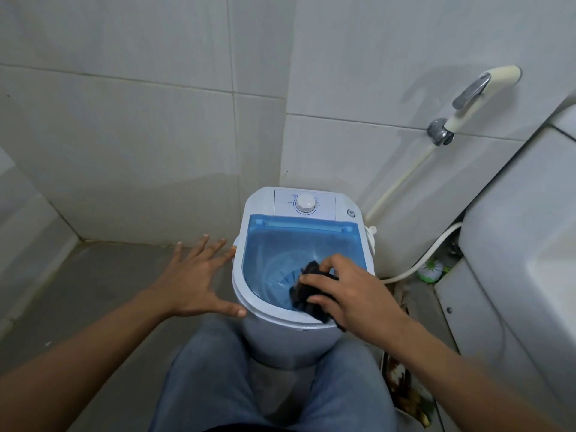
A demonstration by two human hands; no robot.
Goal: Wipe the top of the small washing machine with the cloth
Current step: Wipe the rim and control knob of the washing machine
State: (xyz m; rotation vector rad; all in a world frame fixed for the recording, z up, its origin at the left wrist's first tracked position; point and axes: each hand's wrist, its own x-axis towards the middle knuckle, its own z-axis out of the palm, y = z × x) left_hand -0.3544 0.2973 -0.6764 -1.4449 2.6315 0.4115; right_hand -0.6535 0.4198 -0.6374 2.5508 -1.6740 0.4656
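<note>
A small white washing machine (249, 213) stands on the floor in the tiled corner, with a translucent blue lid (280, 244) and a white dial (305, 203) at its far end. My right hand (349, 291) is shut on a bunched dark cloth (307, 296), which it presses on the lid's near right part and the white rim. My left hand (193, 279) is open with fingers spread, just left of the machine; its thumb touches the machine's near left side.
A toilet (514, 260) stands close on the right. On the wall hangs a bidet sprayer (480, 92), its hose (402, 179) running down behind the machine. My knees in jeans (218, 378) flank the machine. Dirty debris (405, 388) lies on the floor at right.
</note>
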